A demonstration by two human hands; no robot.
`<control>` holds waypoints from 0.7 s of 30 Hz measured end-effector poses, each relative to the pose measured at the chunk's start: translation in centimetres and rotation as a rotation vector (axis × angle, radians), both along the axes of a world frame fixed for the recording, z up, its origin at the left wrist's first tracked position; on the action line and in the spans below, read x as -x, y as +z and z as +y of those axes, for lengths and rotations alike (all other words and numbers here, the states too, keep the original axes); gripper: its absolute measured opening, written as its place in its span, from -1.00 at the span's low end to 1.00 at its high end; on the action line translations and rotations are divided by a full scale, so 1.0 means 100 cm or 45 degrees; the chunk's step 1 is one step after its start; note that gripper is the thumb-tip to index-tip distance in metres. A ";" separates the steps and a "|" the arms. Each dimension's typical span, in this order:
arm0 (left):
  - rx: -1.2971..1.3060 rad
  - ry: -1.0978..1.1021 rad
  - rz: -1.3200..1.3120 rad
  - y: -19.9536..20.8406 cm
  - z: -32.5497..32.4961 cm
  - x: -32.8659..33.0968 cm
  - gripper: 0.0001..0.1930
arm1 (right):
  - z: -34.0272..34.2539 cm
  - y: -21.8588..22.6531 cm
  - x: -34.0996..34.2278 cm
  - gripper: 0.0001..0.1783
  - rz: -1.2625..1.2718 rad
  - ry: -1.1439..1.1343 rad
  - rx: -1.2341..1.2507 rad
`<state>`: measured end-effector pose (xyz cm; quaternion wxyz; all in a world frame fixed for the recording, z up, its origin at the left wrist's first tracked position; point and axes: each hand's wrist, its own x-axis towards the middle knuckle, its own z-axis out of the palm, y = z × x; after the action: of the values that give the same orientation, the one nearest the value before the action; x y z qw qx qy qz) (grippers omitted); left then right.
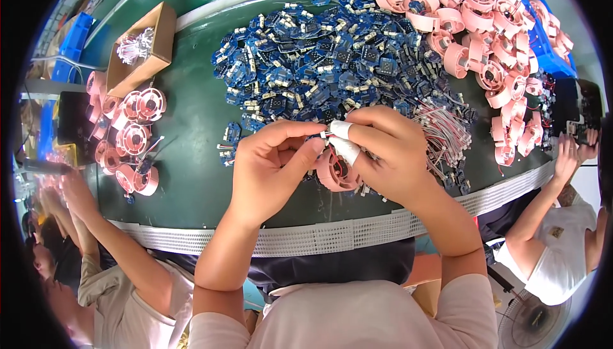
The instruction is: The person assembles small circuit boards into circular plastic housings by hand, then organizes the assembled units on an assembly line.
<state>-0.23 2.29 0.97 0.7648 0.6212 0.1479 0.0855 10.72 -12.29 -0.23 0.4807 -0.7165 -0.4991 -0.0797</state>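
My left hand [265, 167] is closed, thumb and index finger pinched together on something small and mostly hidden. Facing it, my right hand [389, 148] wears white finger covers [345, 150] on two fingertips and pinches a small white wire connector [327, 135]. The fingertips of both hands almost meet at this connector. Just under them a pink round motor housing [336, 175] shows, partly covered by my right fingers; whether it hangs or rests on the table I cannot tell.
A heap of blue circuit boards [319, 61] lies beyond my hands, with a bundle of wire leads [444, 132] to the right. Pink housings [479, 42] pile up at the right and others [135, 138] at the left, near a cardboard box [143, 49]. Co-workers sit on both sides.
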 end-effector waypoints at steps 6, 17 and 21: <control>-0.082 0.046 0.037 -0.006 -0.001 0.001 -0.81 | 0.006 0.007 -0.004 -0.72 -0.406 -0.027 0.099; -0.155 0.011 -0.028 -0.011 -0.006 -0.003 -0.79 | -0.001 -0.005 -0.011 -0.78 0.337 0.121 0.005; -0.065 0.082 -0.044 -0.011 -0.003 0.000 -0.77 | -0.011 0.006 -0.033 -0.81 0.267 -0.282 -0.128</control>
<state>-0.28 1.97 -0.18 0.7481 0.6337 0.1522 0.1246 14.05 -13.41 0.37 0.5538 -0.7465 -0.3597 -0.0818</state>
